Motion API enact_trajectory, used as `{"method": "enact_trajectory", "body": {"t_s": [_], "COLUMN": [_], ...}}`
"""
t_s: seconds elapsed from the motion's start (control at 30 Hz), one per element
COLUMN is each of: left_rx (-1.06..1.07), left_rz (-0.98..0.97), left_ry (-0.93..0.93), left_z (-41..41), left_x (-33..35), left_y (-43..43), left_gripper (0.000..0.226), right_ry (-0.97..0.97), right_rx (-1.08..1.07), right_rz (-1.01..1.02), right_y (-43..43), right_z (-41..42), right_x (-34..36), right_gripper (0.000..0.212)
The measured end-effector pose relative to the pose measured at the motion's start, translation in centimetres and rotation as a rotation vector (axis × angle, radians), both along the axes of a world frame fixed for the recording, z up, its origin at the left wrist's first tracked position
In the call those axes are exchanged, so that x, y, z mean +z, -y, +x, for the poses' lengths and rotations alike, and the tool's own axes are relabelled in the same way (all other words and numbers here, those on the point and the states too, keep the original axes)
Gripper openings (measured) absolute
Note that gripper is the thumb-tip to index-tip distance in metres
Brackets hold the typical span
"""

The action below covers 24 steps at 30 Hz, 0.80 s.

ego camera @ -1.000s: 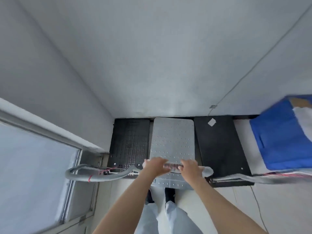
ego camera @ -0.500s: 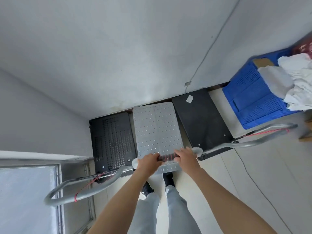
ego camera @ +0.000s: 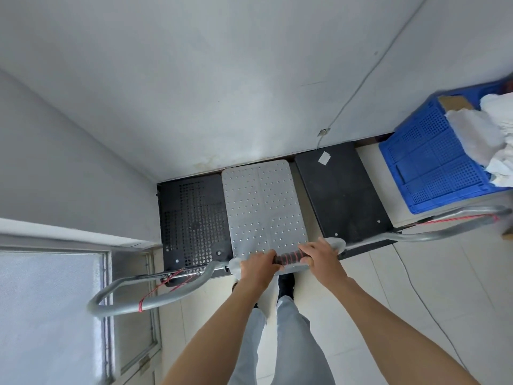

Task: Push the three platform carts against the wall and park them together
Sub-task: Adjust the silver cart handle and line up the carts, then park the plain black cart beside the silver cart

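**Entry: three platform carts, parked row, seen from above**

1. Trouser legs and dark shoes (ego camera: 286, 283) are seen nearest, standing on the pale tiled floor (ego camera: 416, 315).
2. Left hand (ego camera: 256, 266) and right hand (ego camera: 319, 254) are set a little apart, each curled round the red-wrapped handle (ego camera: 288, 258) of the middle cart. The right hand is placed slightly further forward.
3. Grey studded cart (ego camera: 263, 207) lies directly ahead of both hands. Its long axis runs straight from the handle to the wall (ego camera: 222, 93), and its far edge appears to meet the wall's foot.
4. Black perforated cart (ego camera: 194, 218) is held close along the grey cart's left side, and its steel handle (ego camera: 144, 298) is swung out leftward.
5. Plain black cart (ego camera: 341, 195) is placed on the right. A thin wedge of floor is left open toward the near end, and its handle (ego camera: 444, 232) reaches rightward.
6. Blue crate (ego camera: 433, 162), with pale cloth inside, is stood beyond the right cart.

Assessment: parking is judged nearly finished. Any remaining push would be made forward along the grey cart's long axis; little travel seems left.
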<state>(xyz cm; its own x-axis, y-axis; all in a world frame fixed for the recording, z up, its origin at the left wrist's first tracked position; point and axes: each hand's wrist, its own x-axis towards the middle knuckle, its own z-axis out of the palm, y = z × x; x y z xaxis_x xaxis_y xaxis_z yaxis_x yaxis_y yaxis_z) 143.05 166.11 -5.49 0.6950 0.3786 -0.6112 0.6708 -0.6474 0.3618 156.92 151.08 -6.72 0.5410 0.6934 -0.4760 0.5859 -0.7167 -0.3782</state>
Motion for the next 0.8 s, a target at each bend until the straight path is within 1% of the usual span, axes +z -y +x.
{"method": "enact_trajectory", "body": {"t_s": [0.2,0.3,0.5,0.67,0.8], "left_rx": [0.057,0.065,0.073,0.082,0.077], "left_rz": [-0.045,-0.021,0.022,0.056,0.088], "left_ry": [0.0,0.004,0.004,-0.013,-0.075], "left_z": [1.1,1.8,3.8,4.4,4.7], "left_x": [0.4,0.4,-0.8,-1.0,-0.3], "left_y": [-0.3,-1.4,-3.3,-3.5,-2.2], "left_gripper": [0.022,0.021,0.02,0.021,0.025], "right_ry": [-0.043,-0.054,-0.041,-0.037,-0.068], "right_rx": [0.023,0.016,0.021,0.029,0.066], "right_rz": [-0.04,-0.019,-0.078,-0.053,-0.051], "right_y": [-1.0,-2.2,-5.2,-5.3,-4.2], "right_z": [2.0,2.5,4.3,5.0,5.2], "right_x": [0.2,0.5,1.4,1.1,1.5], "right_gripper": [0.033,0.029,0.035,0.034,0.032]}}
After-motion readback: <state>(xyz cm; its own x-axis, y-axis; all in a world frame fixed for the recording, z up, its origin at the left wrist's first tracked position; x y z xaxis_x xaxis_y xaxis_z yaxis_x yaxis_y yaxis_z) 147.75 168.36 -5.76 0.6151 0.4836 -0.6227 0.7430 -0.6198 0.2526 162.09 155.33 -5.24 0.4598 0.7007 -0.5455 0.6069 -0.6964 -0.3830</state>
